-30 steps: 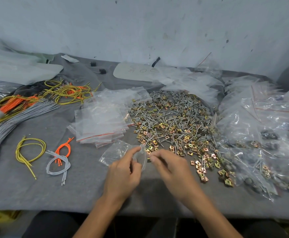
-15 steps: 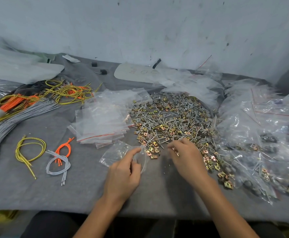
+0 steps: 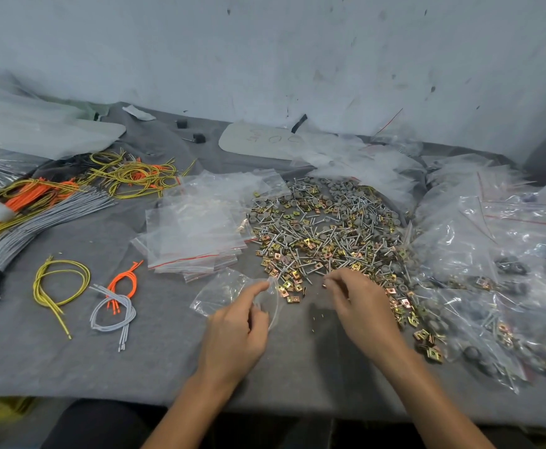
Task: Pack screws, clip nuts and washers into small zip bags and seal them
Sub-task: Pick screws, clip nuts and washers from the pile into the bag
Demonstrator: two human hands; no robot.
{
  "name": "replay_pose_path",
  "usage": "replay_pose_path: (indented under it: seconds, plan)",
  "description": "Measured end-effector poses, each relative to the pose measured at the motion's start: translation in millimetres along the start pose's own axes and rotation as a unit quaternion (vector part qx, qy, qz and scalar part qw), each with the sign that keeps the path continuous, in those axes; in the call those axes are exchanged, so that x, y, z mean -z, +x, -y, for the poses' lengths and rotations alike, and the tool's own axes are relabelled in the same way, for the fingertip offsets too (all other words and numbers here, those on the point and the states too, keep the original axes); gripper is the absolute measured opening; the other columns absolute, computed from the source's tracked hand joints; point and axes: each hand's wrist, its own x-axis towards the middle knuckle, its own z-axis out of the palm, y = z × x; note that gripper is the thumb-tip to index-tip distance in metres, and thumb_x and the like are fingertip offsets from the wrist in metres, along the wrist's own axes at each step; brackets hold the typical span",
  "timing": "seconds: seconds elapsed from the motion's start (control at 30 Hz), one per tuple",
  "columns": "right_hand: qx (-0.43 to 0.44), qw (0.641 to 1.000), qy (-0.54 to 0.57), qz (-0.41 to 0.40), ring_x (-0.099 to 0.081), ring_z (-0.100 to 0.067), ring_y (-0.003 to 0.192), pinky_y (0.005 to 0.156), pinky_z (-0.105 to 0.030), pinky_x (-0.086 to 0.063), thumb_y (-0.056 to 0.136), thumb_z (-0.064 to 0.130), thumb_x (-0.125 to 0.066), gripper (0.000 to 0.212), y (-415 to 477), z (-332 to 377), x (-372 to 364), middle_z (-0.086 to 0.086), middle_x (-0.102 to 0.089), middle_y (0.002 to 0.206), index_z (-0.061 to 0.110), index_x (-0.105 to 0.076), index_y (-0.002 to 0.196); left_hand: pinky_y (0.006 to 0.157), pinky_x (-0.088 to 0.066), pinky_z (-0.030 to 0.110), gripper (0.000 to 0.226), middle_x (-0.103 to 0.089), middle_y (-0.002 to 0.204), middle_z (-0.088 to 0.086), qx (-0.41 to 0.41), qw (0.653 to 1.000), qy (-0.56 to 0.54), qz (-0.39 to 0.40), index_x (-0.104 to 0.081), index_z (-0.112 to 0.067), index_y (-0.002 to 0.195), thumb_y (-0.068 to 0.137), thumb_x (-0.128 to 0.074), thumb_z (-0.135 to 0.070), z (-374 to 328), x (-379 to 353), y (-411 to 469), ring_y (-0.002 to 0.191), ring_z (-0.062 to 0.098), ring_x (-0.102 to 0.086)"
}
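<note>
Zip bag (image 3: 223, 291), mouth pinched by left hand (image 3: 232, 335), sits beside clip nuts (image 3: 289, 288).

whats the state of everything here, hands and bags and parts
open zip bag: mouth spread, contents unclear
left hand: pinches open zip bag's mouth
hardware pile: loose, mixed
right hand: fingers curled at hardware pile edge, hold unclear
spare bags: stacked, empty
filled bags: heaped, parts inside

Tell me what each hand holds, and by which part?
The left hand pinches a clear bag by its open mouth. The right hand pinches at the screw pile; whether it holds anything is unclear.
</note>
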Motion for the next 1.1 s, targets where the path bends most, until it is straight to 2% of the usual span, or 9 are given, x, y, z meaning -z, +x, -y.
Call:
replay_pose_path:
  seconds: [0.07,0.17,0.27,0.33,0.47,0.6,0.73,0.87,1.1]
  plan:
    - [0.013,0.995,0.098,0.01,-0.06,0.001,0.082,0.07,-0.011,-0.041,0.097,0.021,-0.065,0.009,-12,17,0,0.02,-0.065,0.083,0.028,-0.069,0.096,0.052,-0.036,0.025,0.046,-0.053,0.069,-0.025,0.001,1.0,0.005,-0.002,-0.05,-0.042,0.131,0.087,-0.044,-0.028,1,0,0,0.053,-0.005,-0.047]
    - [0.039,0.983,0.171,0.047,-0.066,-0.006,0.086,0.074,-0.018,-0.05,0.094,0.021,-0.068,0.008,-25,41,-6,0.018,-0.069,0.089,0.028,-0.07,0.099,0.054,-0.04,0.028,0.046,-0.054,0.069,-0.03,0.005,1.0,0.006,0.002,-0.05,-0.043,0.131,0.087,-0.043,-0.029,1,0,-1,0.055,-0.008,-0.047]
    - [0.056,0.977,0.2,0.053,-0.067,-0.01,0.083,0.073,-0.021,-0.051,0.09,0.014,-0.072,0.011,-31,55,-14,0.013,-0.068,0.086,0.024,-0.068,0.094,0.054,-0.035,0.015,0.047,-0.055,0.072,-0.03,-0.001,1.0,0.001,0.006,-0.05,-0.044,0.132,0.088,-0.042,-0.029,-3,3,-1,0.056,-0.009,-0.049]
    - [0.051,0.976,0.204,0.048,-0.065,-0.012,0.081,0.071,-0.018,-0.049,0.088,0.011,-0.074,0.015,-33,58,-20,0.012,-0.066,0.084,0.023,-0.066,0.092,0.053,-0.035,0.01,0.047,-0.056,0.073,-0.028,-0.008,1.0,-0.003,0.006,-0.051,-0.043,0.132,0.088,-0.042,-0.029,-5,5,-1,0.056,-0.006,-0.052]
    - [0.033,0.983,0.178,0.038,-0.062,-0.006,0.081,0.069,-0.015,-0.047,0.088,0.016,-0.074,0.019,-34,61,-30,0.015,-0.063,0.083,0.028,-0.06,0.095,0.053,-0.034,0.018,0.046,-0.055,0.072,-0.033,-0.001,1.0,0.0,0.002,-0.054,-0.038,0.131,0.087,-0.042,-0.03,-6,5,0,0.056,-0.008,-0.049]
    - [0.074,0.993,0.086,0.026,-0.051,0.002,0.078,0.07,-0.027,-0.045,0.09,0.024,-0.071,0.015,-32,65,-35,0.017,-0.062,0.087,0.029,-0.057,0.089,0.053,-0.032,0.015,0.046,-0.055,0.071,-0.034,-0.001,1.0,0.001,0.003,-0.054,-0.038,0.13,0.087,-0.042,-0.03,-9,7,-1,0.057,-0.009,-0.05]
    - [0.106,0.991,0.062,0.045,-0.061,-0.011,0.096,0.079,-0.038,-0.05,0.095,0.027,-0.063,0.008,-35,65,-35,0.014,-0.067,0.102,0.028,-0.063,0.103,0.054,-0.04,0.018,0.043,-0.062,0.076,-0.028,-0.008,1.0,0.002,0.001,-0.054,-0.039,0.129,0.088,-0.043,-0.032,-12,8,-2,0.06,-0.005,-0.055]
    - [0.102,0.988,0.095,0.061,-0.061,-0.011,0.099,0.085,-0.027,-0.047,0.095,0.013,-0.058,0.021,-47,52,-38,0.012,-0.069,0.107,0.026,-0.065,0.11,0.064,-0.054,0.029,0.044,-0.076,0.095,-0.006,-0.083,0.993,0.072,0.04,-0.066,-0.026,0.124,0.085,-0.047,-0.027,-18,7,-4,0.078,0.013,-0.068]
    - [0.071,0.991,0.109,0.041,-0.054,-0.005,0.089,0.08,-0.009,-0.036,0.093,0.004,-0.063,0.017,-58,36,-43,0.023,-0.056,0.091,0.021,-0.067,0.096,0.062,-0.057,0.03,0.051,-0.076,0.1,-0.004,-0.159,0.975,0.098,0.117,-0.064,-0.021,0.13,0.08,-0.058,-0.027,-24,9,-8,0.081,0.017,-0.07]
